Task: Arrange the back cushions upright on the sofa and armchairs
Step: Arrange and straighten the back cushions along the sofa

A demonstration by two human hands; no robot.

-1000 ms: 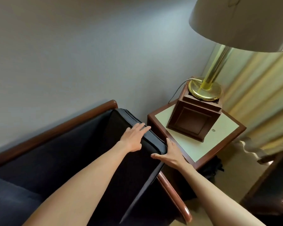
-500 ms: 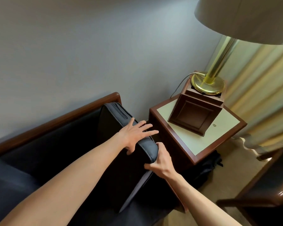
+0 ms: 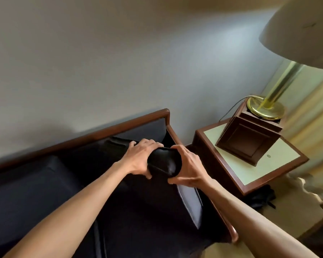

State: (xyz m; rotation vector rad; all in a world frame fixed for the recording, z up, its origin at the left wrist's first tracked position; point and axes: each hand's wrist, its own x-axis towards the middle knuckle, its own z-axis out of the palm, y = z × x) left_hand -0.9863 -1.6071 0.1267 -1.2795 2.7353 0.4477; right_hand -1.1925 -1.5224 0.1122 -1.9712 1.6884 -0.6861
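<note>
1. Closest to us, both forearms run up from the bottom of the frame to the middle, where we've got the dark back cushion by its top corner. Our left hand is wrapped over the left side of that corner and our right hand cups the right side, so each grip is clamped on the cushion, fingers curled round it.
2. The cushion sits at the right end of the sofa, mid-frame, standing roughly on edge just inside the wooden armrest. It looks like smooth black leather-ish stuff, shiny and bulging where we squeeze, with a seam across the corner.
3. Our read: we're mid-way through standing this one up. Next move is probably pushing it back flush against the wooden back rail so it doesn't flop forward.
4. Farther right is the wooden side counter with the brass lamp on its box base, near enough that we'd mind our elbows.
</note>
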